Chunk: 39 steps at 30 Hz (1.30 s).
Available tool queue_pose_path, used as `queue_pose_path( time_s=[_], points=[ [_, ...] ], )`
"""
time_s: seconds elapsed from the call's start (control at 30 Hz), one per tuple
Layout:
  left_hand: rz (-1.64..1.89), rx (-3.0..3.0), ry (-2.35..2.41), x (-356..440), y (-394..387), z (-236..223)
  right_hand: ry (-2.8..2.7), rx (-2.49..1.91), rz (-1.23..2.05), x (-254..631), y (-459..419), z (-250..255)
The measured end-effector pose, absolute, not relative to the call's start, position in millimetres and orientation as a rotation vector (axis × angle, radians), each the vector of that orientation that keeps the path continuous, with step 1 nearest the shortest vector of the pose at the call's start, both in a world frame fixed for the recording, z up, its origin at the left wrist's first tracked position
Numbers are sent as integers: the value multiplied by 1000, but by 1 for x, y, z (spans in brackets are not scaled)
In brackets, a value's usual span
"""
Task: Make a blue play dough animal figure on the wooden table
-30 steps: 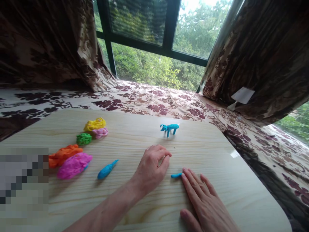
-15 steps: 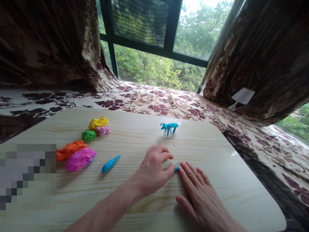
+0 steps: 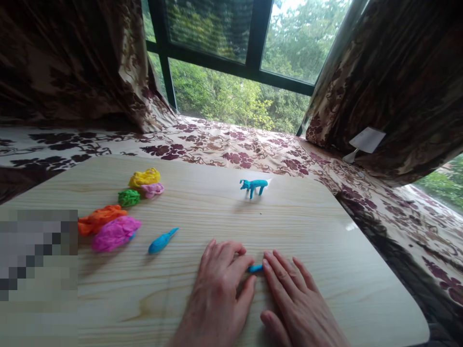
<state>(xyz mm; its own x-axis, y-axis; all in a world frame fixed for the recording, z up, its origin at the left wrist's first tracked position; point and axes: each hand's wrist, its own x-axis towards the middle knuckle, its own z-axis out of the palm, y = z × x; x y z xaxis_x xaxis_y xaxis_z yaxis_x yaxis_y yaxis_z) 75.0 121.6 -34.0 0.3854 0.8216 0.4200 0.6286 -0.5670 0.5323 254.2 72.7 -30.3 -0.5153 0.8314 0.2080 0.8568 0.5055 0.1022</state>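
Note:
Between my two hands a thin roll of blue modelling clay (image 3: 256, 268) lies on the table. My right hand (image 3: 294, 296) is flat, its fingers stretched out over the right end of the roll. My left hand (image 3: 224, 284) rests beside the roll's left end, fingers loosely bent and thumb apart from the index finger. Whether the left fingertips touch the roll I cannot tell. Left of my hands is a blue clay piece (image 3: 161, 242) with a thick body and a pointed tip. Farther back stands a blue four-legged clay animal (image 3: 255, 185) with curled horns.
On the table's left (image 3: 126, 294) sit lumps of magenta clay (image 3: 115, 233), orange clay (image 3: 101, 219), green clay (image 3: 129, 197), yellow clay (image 3: 142, 178) and pink clay (image 3: 152, 190). A floral cloth (image 3: 235, 144) spreads behind. A white lamp (image 3: 367, 140) stands right, near a curtain.
My left hand has come down and nearer to me, beside the roll. My right hand has shifted slightly toward me, and more of the blue roll shows. The view tilted slightly.

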Motion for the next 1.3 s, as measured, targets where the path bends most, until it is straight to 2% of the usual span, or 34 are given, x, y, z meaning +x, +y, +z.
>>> queue_pose_path(
  time_s=[0.23,0.4,0.67,0.87,1.07,1.3],
  points=[
    [1024,2322,1309,70,121,-43,-2622,-1585,-240,253,79,-30],
    [1050,2312,1289,68,122,-46,-2698,-1377,-378,263,66,-39],
    [1027,2282,1292,67,120,-45,-2562,-1683,-193,243,88,-27],
    [993,2267,1298,65,119,-40,-2618,-1458,-409,254,67,-36],
    [957,2234,1282,65,119,-38,-2565,-1719,-244,241,88,-25],
    [990,2267,1289,66,119,-39,-2644,-1388,-531,259,58,-40]
  ],
)
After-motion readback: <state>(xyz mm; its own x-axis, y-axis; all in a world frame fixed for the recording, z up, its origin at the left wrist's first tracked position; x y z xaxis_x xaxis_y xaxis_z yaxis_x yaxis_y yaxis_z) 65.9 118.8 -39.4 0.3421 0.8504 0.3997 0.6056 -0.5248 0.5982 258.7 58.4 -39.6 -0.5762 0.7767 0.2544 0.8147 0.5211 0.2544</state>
